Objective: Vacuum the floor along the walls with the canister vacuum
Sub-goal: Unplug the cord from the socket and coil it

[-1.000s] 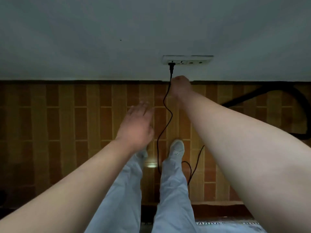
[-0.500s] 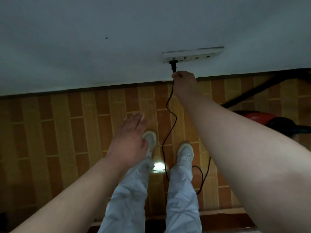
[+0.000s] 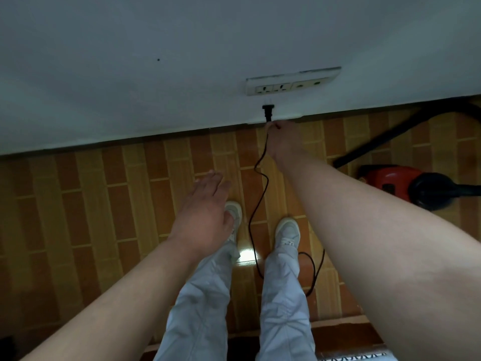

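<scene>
A red and black canister vacuum (image 3: 406,186) sits on the tiled floor at the right, its black hose (image 3: 385,134) running up toward the wall. My right hand (image 3: 283,142) grips the thin black power cord (image 3: 253,212) just below its plug (image 3: 268,112). The plug hangs free, a short way under the white wall socket strip (image 3: 291,83), its prongs showing. The cord trails down between my two white shoes and loops on the floor. My left hand (image 3: 205,214) hovers open over my left shoe, holding nothing.
A pale wall (image 3: 156,74) meets the brown tiled floor (image 3: 91,217) straight ahead. My legs in light trousers stand close to the wall. A darker step or threshold edge (image 3: 338,332) lies behind my feet at the bottom.
The plug has come out of the socket and now hangs below it in my right hand. The view has tilted down and more of the vacuum shows. My left hand stays open.
</scene>
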